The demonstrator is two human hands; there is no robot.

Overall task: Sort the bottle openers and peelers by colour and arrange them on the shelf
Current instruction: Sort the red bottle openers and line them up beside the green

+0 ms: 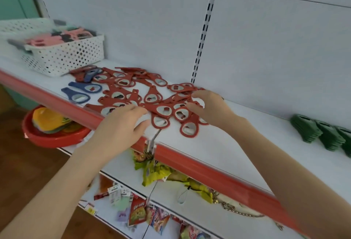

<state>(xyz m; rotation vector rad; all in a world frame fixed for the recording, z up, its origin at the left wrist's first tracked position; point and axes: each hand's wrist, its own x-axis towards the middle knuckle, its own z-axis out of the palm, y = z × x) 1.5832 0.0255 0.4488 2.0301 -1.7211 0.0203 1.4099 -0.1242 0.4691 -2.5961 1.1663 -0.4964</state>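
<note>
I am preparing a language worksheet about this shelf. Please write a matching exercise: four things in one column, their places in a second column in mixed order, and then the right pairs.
Things
1. red openers
2. blue openers
3. green stacks
4. white basket

Places
A. right end of the shelf
B. back left corner of the shelf
C. middle of the shelf, in a loose pile
D. beside the red pile, on its left

Pairs: 1-C, 2-D, 3-A, 4-B
</note>
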